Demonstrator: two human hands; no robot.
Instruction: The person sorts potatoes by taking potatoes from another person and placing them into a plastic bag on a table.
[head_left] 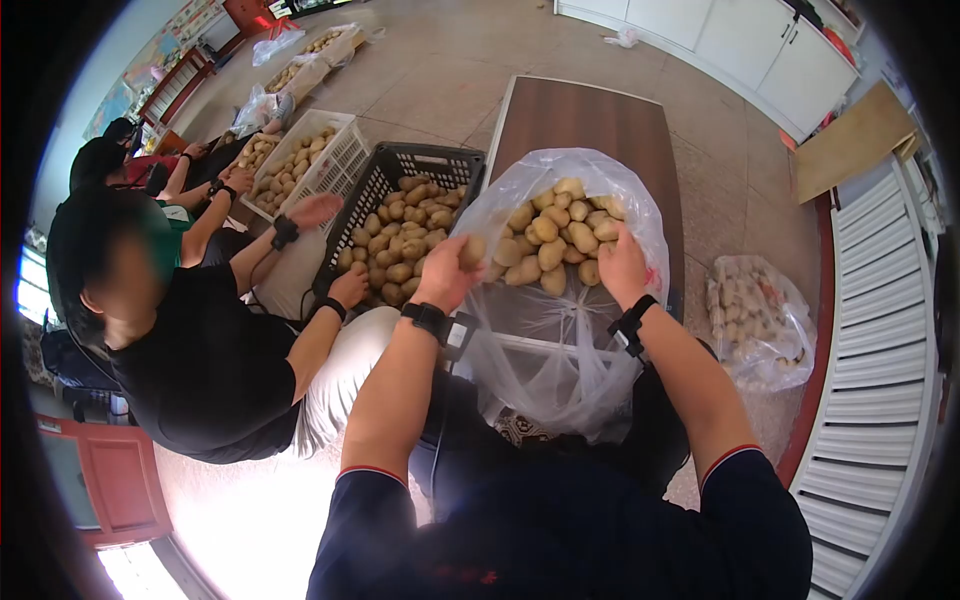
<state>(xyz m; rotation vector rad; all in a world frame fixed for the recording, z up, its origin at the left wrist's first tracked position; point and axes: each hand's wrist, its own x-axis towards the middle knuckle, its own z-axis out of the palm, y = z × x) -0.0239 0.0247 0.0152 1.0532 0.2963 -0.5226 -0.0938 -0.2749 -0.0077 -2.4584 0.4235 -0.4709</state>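
Note:
A clear plastic bag lies open in front of me with a heap of potatoes in it. My left hand is at the bag's left side, its fingers closed round a single potato. On the right of the heap, my right hand has its fingers curled against the potatoes at the bag's edge. What is between those fingers is hard to make out. The bag's near part hangs down toward my lap.
Beneath the bag is a brown-topped table. A black crate of potatoes stands at the left, where a co-worker reaches in. Farther back is a white crate of potatoes. A filled plastic bag sits on the floor at the right.

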